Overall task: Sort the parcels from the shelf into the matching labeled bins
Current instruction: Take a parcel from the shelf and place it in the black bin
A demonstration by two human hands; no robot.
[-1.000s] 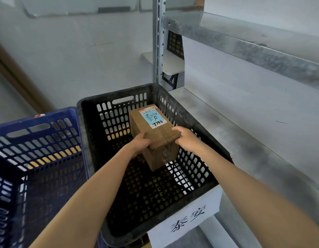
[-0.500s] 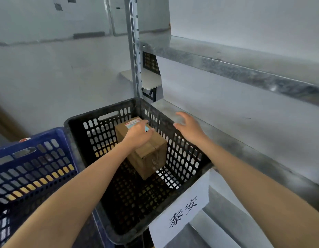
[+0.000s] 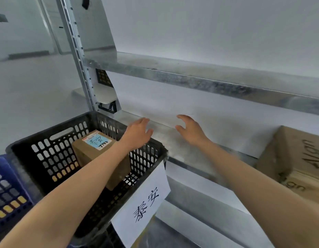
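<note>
Hovering near shelf (image 3: 182, 149): left hand (image 3: 137, 136), right hand (image 3: 191, 132), fingers (image 3: 184, 117) loosely spread

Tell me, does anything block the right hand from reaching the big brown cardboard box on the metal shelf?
Nothing visible does: only grey metal shelf surface lies between the right hand and the big brown cardboard box.

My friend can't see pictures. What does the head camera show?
The left hand and right hand, both open and empty, reach toward a metal shelf. A labelled parcel sits in the black bin beside it.
</note>
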